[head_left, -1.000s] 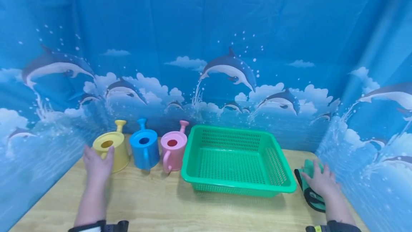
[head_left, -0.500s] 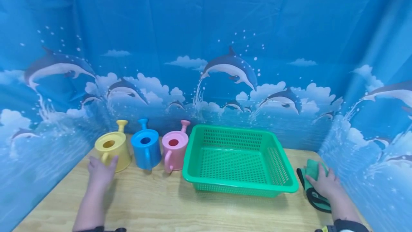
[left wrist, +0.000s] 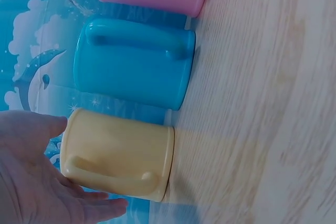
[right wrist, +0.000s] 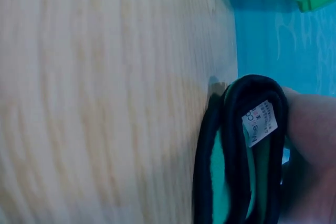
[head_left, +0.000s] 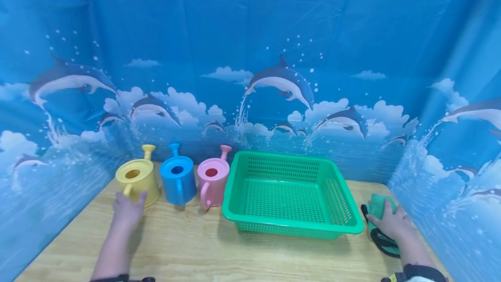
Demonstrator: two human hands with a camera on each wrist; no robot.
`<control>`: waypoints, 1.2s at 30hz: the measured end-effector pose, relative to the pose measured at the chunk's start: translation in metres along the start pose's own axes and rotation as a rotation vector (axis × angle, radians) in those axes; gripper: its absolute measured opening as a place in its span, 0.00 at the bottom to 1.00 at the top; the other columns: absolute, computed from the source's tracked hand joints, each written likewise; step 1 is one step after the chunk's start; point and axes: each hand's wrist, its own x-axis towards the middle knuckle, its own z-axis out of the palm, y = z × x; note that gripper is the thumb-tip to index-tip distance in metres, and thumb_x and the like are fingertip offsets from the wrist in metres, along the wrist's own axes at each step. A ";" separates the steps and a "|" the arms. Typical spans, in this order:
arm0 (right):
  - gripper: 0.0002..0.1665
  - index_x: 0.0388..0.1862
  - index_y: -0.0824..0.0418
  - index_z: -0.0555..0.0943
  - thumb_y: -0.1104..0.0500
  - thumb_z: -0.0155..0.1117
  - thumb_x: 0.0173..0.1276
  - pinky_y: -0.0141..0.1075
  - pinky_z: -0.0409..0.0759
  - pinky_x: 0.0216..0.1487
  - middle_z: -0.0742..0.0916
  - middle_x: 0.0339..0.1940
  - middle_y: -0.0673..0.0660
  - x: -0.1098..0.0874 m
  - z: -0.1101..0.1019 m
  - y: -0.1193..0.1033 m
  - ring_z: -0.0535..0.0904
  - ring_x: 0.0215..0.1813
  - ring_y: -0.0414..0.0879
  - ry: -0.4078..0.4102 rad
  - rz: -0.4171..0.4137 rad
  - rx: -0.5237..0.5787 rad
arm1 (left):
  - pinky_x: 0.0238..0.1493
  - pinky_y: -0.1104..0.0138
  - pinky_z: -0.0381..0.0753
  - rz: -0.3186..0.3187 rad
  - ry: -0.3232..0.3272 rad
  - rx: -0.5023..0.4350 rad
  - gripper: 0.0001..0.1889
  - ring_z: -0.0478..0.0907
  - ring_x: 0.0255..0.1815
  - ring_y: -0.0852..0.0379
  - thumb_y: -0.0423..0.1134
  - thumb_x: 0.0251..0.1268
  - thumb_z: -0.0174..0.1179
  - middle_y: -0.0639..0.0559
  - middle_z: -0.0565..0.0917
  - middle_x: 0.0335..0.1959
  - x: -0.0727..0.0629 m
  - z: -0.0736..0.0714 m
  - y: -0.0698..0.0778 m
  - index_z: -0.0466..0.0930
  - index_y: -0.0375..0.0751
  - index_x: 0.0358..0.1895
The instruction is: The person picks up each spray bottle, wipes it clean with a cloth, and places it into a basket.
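Beside the yellow toy watering can (head_left: 145, 182), at the left of the table, is my left hand (head_left: 128, 212), thumb and fingers spread apart near its handle side. In the left wrist view the thumb reaches the can's top edge, with the other fingers below the handle. At the far right, my right hand (head_left: 395, 224) rests over a folded green cloth (head_left: 378, 204) with black edging, its thumb on the near-left border and fingers spread across it. The right wrist view shows the cloth's black-edged folds (right wrist: 236, 156) and a white label; most fingers are hidden there.
A blue watering can (head_left: 185, 188) and a pink one (head_left: 216, 184) stand right of the yellow one. A green perforated plastic basket (head_left: 291, 227) sits mid-table. Blue dolphin-print sheeting (head_left: 274, 112) encloses the back and sides of the wooden table (head_left: 250, 260).
My left hand has drawn back toward the near side of the yellow can, lower by its handle. Under my right hand the cloth now looks narrower and more bunched.
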 end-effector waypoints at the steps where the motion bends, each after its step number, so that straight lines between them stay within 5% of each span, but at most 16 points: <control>1: 0.74 0.72 0.77 0.32 0.21 0.48 0.59 0.75 0.54 0.59 0.38 0.65 0.90 0.000 0.000 -0.001 0.36 0.63 0.89 -0.004 0.003 0.002 | 0.68 0.35 0.47 0.001 0.007 0.010 0.46 0.45 0.65 0.14 0.54 0.76 0.36 0.07 0.42 0.63 0.000 0.000 0.000 0.25 0.12 0.66; 10: 0.74 0.72 0.77 0.33 0.22 0.52 0.58 0.76 0.54 0.58 0.37 0.65 0.90 -0.004 -0.001 -0.006 0.36 0.63 0.89 -0.027 0.002 0.013 | 0.65 0.34 0.53 0.033 -0.004 0.083 0.42 0.52 0.62 0.15 0.54 0.77 0.32 0.07 0.51 0.59 0.008 -0.006 -0.005 0.40 0.08 0.64; 19: 0.78 0.72 0.79 0.36 0.17 0.51 0.53 0.76 0.56 0.56 0.42 0.63 0.92 0.000 0.000 -0.006 0.39 0.62 0.91 -0.031 -0.040 -0.012 | 0.64 0.35 0.58 0.059 -0.055 0.109 0.39 0.57 0.62 0.17 0.54 0.77 0.27 0.10 0.57 0.58 0.011 -0.014 -0.009 0.47 0.11 0.64; 36: 0.80 0.72 0.78 0.37 0.19 0.57 0.50 0.75 0.58 0.56 0.45 0.63 0.91 0.002 -0.001 -0.009 0.43 0.61 0.92 -0.036 -0.034 -0.012 | 0.54 0.38 0.67 0.099 -0.034 0.139 0.30 0.70 0.49 0.24 0.44 0.78 0.22 0.19 0.70 0.44 0.013 -0.017 -0.010 0.58 0.13 0.52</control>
